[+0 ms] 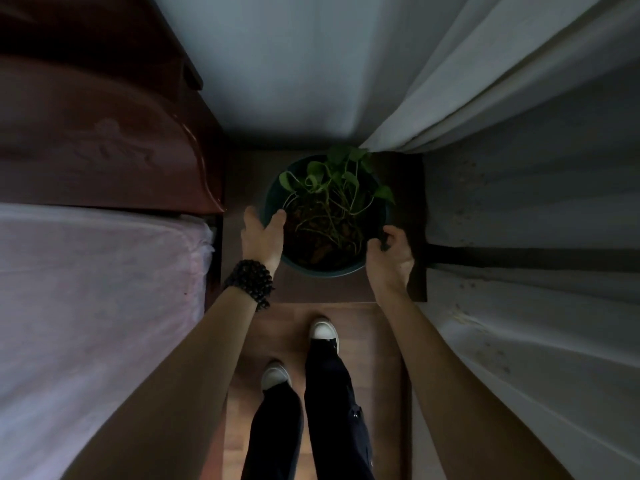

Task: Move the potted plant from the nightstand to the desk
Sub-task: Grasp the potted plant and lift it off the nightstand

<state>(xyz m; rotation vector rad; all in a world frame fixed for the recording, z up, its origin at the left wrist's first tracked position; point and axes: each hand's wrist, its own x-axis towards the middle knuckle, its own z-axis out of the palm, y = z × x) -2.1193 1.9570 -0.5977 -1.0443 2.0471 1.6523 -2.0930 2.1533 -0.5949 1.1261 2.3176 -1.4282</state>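
Observation:
A potted plant with green leaves and trailing stems in a round teal pot stands on the dark wooden nightstand straight ahead of me. My left hand clasps the pot's left rim, thumb over the edge. On the right rim, my right hand curls its fingers over the edge. The pot rests on the nightstand top. A dark bead bracelet wraps my left wrist. No desk is in view.
A bed with a pale sheet and a dark red wooden headboard fills the left. White curtains hang on the right and brush the plant's leaves. My feet stand on a narrow strip of wooden floor.

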